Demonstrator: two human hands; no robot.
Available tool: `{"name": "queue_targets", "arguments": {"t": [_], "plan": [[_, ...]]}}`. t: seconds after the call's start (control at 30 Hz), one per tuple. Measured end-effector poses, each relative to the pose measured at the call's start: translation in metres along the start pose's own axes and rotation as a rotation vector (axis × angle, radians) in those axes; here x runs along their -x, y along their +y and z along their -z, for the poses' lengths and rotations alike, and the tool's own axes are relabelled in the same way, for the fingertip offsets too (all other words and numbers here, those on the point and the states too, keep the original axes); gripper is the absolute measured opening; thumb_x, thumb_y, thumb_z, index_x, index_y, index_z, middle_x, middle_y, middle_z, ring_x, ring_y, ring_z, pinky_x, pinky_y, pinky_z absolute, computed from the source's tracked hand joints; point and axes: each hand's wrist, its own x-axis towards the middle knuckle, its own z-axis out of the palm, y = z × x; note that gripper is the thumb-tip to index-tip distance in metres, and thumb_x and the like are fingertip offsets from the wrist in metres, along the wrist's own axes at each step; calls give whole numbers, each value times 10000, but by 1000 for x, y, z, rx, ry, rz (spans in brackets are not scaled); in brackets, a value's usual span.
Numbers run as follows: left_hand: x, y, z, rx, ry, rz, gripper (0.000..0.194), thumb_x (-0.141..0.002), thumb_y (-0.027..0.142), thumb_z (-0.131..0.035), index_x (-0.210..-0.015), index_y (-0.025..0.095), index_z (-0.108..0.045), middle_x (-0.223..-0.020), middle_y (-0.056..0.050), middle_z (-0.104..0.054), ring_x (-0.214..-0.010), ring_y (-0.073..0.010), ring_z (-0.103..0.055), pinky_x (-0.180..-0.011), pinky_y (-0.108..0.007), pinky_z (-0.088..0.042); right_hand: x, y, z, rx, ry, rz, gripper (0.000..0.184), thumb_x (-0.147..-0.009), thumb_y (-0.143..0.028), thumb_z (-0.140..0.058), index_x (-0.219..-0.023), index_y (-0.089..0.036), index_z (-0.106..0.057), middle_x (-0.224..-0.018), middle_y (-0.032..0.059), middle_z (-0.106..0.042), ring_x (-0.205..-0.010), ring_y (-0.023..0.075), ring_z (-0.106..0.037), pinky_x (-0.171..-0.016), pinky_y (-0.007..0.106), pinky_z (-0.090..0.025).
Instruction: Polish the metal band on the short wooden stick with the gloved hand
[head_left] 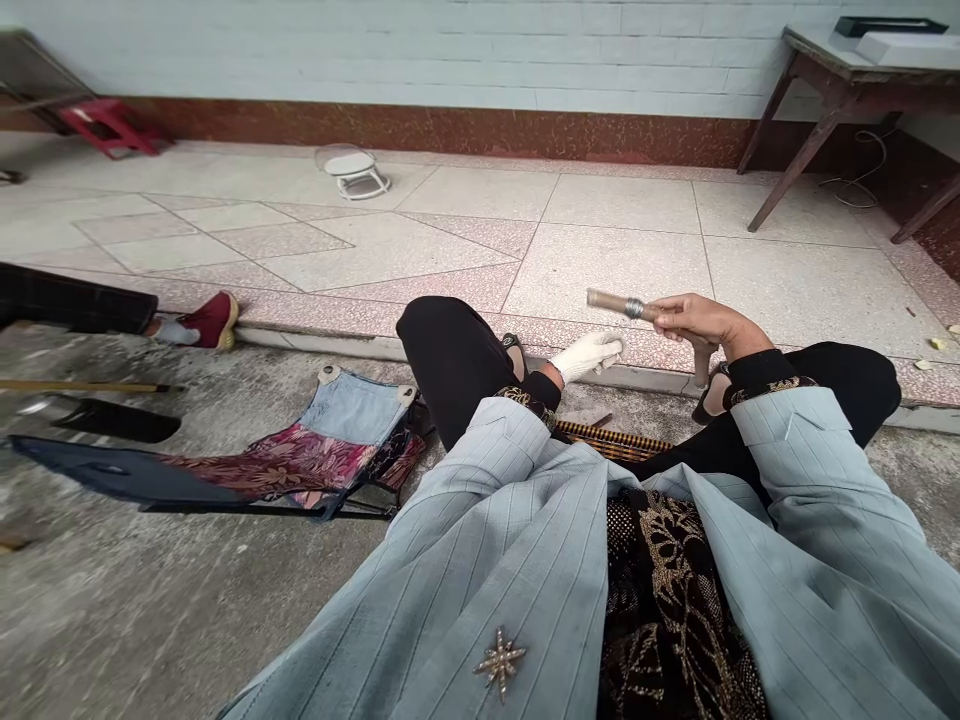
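Observation:
My right hand point(694, 318), bare, is closed around a brown rod-like wooden tool point(609, 301) with silver wire wound round it. The rod points left, raised above the step's edge. Below my palm a brown part point(703, 362) angles downward; my fingers hide how it joins the rod. My left hand point(589, 357), in a white knitted glove, is curled shut just left of and below the tool, apart from it. What its fingers hold, if anything, cannot be made out. Between my legs is a yellow-and-black woven item point(611, 438), partly covered by my clothes.
A low folding chair point(322, 440) with patched cloth stands at my left. Beyond it lie a dark blade-like tool point(112, 415) and a yellow pole point(82, 386), near another person's red shoe point(212, 322). A white stool point(352, 172), red stool point(112, 125) and wooden table point(817, 70) stand by the wall.

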Motion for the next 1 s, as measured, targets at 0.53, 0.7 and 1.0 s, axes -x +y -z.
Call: {"name": "queue_targets", "arguments": {"t": [0.53,0.7,1.0], "plan": [[-5,-7,4,-360,-9,-146,285,-856,358,-469,-826,134,-642,-705,2,-563,-631,-111,-475,-614,-234,-361,-18,26,-12,645,-334,-338,323,-667,-287,-765,-973,-184,-764,-815,54,-689,-735,194,-589,-676,305,-420],[-9,-15,7,-97,52,-66,325,-857,442,-514,-883,138,-627,-650,14,-524,-560,-91,-450,-582,-233,-394,1,5,0,139,-457,15,506,-753,-423,-718,-1193,-177,-679,-739,-5,-601,-641,113,-483,-633,262,-394],[-7,-14,2,51,-19,-35,300,-889,439,-492,-877,152,-577,-583,48,-408,-480,-63,-366,-439,-179,-309,4,-3,5,-88,-47,13,272,-770,-361,-720,-982,-189,-710,-705,1,-542,-598,101,-426,-568,249,-377]]}}
